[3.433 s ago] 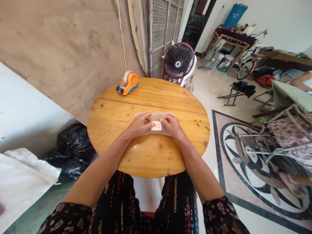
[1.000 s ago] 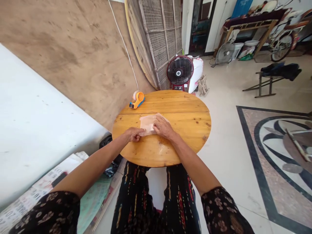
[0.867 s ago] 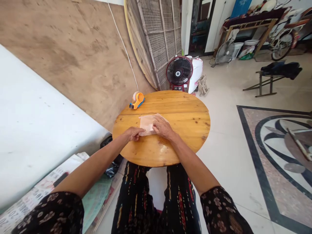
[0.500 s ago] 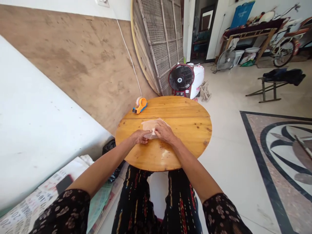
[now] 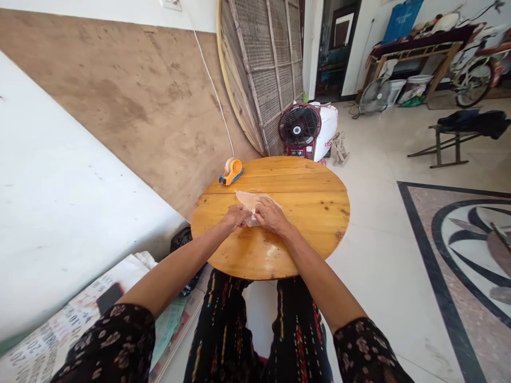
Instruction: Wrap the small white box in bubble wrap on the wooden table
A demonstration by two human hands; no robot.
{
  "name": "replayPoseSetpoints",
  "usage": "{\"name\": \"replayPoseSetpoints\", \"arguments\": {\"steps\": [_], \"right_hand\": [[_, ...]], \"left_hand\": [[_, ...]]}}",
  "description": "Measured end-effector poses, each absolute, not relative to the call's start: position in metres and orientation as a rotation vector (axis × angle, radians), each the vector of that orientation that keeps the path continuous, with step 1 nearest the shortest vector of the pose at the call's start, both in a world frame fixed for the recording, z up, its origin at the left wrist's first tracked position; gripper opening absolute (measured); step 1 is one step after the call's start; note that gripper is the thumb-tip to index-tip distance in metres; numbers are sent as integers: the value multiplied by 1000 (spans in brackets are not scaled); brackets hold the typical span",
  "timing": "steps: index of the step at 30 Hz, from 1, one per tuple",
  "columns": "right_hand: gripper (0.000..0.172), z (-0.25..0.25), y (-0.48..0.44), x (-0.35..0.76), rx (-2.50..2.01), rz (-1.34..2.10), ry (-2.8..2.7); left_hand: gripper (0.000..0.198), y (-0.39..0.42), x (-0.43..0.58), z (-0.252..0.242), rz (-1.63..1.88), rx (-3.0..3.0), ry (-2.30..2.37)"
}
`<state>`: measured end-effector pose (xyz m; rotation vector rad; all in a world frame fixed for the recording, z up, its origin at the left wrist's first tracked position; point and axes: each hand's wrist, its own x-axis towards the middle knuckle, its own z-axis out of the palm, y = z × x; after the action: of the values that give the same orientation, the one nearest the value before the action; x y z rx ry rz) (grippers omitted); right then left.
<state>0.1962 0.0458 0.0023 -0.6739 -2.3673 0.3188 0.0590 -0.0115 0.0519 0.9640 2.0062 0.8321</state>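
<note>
Folding seems in hand; left hand (image 5: 239, 215) pinches translucent sheet (image 5: 248, 199), right hand (image 5: 272, 215) presses it, grip unclear, mid round table (image 5: 275, 258); next likely needs firm creasing.

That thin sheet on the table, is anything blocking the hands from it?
Nothing visible is: the left hand and right hand both touch the thin sheet. The orange tape dispenser stands apart, farther back on the round table.
</note>
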Motion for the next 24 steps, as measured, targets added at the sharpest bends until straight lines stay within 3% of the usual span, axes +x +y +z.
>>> {"name": "replayPoseSetpoints", "arguments": {"steps": [18, 24], "right_hand": [[8, 8, 51, 199, -811, 420, -2412], [13, 9, 52, 208, -797, 547, -2394]], "left_hand": [[22, -2, 69, 60, 853, 879, 1997], [14, -11, 66, 70, 858, 907, 1834]]}}
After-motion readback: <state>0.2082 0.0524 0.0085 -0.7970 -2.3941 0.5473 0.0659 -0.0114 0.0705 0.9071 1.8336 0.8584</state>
